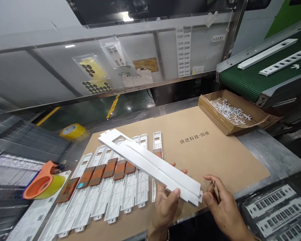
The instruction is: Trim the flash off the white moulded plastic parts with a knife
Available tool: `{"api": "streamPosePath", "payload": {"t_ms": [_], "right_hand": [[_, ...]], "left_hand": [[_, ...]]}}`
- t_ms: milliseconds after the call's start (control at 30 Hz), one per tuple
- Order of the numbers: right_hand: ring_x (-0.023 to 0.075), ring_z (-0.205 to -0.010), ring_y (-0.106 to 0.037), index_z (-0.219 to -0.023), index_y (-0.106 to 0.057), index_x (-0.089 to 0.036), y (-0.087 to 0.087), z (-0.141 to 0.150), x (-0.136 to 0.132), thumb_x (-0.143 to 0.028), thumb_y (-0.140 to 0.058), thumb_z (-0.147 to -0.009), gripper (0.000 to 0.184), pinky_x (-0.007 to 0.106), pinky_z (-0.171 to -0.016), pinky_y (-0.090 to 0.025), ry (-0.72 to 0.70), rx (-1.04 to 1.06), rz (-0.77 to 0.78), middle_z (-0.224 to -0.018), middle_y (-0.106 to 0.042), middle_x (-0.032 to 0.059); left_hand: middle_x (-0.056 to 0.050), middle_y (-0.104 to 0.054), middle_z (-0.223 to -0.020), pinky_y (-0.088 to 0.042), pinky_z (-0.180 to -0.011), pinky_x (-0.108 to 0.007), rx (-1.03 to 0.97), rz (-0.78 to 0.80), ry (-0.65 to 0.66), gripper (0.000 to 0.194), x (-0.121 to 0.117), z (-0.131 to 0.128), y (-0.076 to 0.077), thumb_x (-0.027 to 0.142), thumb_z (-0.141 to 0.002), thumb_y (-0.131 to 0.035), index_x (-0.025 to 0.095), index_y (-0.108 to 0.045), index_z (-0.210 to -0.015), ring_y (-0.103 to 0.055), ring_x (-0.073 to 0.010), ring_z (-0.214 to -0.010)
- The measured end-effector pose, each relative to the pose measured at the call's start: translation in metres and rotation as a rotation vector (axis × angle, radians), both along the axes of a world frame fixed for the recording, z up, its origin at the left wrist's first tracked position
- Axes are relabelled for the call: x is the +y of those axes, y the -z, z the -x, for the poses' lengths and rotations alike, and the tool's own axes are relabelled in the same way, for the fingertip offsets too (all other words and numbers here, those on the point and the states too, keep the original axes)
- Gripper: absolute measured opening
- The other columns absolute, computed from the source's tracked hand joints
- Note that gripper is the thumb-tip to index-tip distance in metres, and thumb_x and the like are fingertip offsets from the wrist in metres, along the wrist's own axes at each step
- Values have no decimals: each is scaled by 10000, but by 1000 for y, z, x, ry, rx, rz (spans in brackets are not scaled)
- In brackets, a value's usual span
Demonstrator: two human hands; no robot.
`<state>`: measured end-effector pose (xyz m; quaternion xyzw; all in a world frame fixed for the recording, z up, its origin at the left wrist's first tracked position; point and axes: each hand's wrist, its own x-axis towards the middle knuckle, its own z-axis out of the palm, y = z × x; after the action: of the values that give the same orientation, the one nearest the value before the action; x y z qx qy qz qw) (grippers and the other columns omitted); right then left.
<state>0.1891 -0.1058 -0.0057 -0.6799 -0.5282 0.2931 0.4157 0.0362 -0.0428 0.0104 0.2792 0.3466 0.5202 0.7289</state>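
The left hand [165, 204] gripped the near end of a long white plastic strip [150, 165], thumb pressed on its upper face and fingers curled beneath it. The strip slanted up and away to the far left, held in the air above a row of similar white plastic parts [120, 187] laid side by side on a brown cardboard sheet [215, 150]. Each of those parts carried a brown label across its middle.

The right hand [222, 204] sat just right of the strip's near end, fingers closed around a small thin tool [215, 190]; what kind of tool it was could not be made out. Its knuckles nearly met the strip's corner.

On the far right, a shallow cardboard tray [256, 113] held small white plastic offcuts [228, 112]. Beyond it, a green conveyor belt [248, 80] carried two more white strips [278, 57]. At the near left lay an orange tape dispenser [41, 180], with a yellow tape roll [72, 131] farther back. Sheets of barcode labels [276, 207] lay at the near right.
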Motion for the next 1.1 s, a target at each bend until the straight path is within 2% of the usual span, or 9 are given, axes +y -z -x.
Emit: {"api": "streamPosePath", "payload": {"t_ms": [67,200,300,467,633,733,833,1033,1100], "right_hand": [[151,-490,-513,-1208,-411,-178,0,8,4,-571,-478,-863,527,245,-476,-427,-16,78,75,-568,-502,-65],[156,-551,-510,-1267,-329,-170,3,16,13,-577,-601,-772,696,264,-533,-414,-44,155,191,-630,-527,-57],[155,-595,-509,-1262,-347,-177,3,14,17,-466,-622,-776,628,268,-559,-418,-89,255,215,-678,-533,-43],[138,-607,-504,-1130,-487,-177,5,3,15,-332,-500,-859,313,268,-576,-413,-116,513,159,-696,-545,-21],[92,-456,-370,-1174,-474,-153,18,-16,10,-495,-497,-886,448,231,-446,-309,24,625,204,-644,-551,-29],[104,-458,-408,-1165,-485,-161,29,-32,10,-543,-498,-875,480,223,-436,-329,127,530,182,-591,-523,-46],[130,-478,-496,-1139,-530,-186,41,-50,12,-561,-511,-857,470,231,-431,-391,189,330,125,-600,-548,-37],[177,-627,-658,-1085,-570,-185,58,-76,25,-474,-399,-933,369,265,-546,-542,165,-116,-7,-681,-657,17],[203,-771,-689,-1063,-585,-181,61,-80,32,-441,-399,-938,343,304,-660,-574,137,-207,-21,-821,-706,67]], "left_hand": [[-116,-583,-1245,-502,-880,-411,30,-48,-2,677,-2,-1,8,285,-735,-691,272,-367,-1329,-558,-306,-1136],[-105,-479,-1366,-493,-923,-451,111,-180,0,586,-6,-1,25,262,-786,-647,316,-379,-1304,-500,-317,-1214],[-74,-551,-1301,-479,-949,-459,110,-221,-11,514,-7,-1,33,249,-816,-613,341,-410,-1279,-506,-294,-1215],[-75,-622,-1217,-481,-926,-474,6,-116,-13,502,-2,-2,32,264,-779,-652,342,-452,-1232,-570,-287,-1137],[-120,-656,-1124,-472,-894,-409,-36,97,-45,652,3,-10,27,254,-652,-712,235,-441,-1244,-596,-287,-1073],[-86,-667,-1060,-458,-854,-338,6,141,-8,790,0,-15,28,156,-627,-656,219,-327,-1343,-619,-224,-971],[-46,-668,-1006,-453,-775,-300,54,150,66,900,-6,-21,38,118,-606,-590,228,-212,-1415,-613,-192,-865],[-61,-664,-1054,-433,-586,-264,97,236,203,940,-25,-32,89,182,-610,-563,217,-147,-1452,-603,-175,-704],[-79,-620,-1180,-464,-648,-277,209,222,131,866,-33,-36,108,195,-638,-576,228,-242,-1436,-626,-212,-847]]}}
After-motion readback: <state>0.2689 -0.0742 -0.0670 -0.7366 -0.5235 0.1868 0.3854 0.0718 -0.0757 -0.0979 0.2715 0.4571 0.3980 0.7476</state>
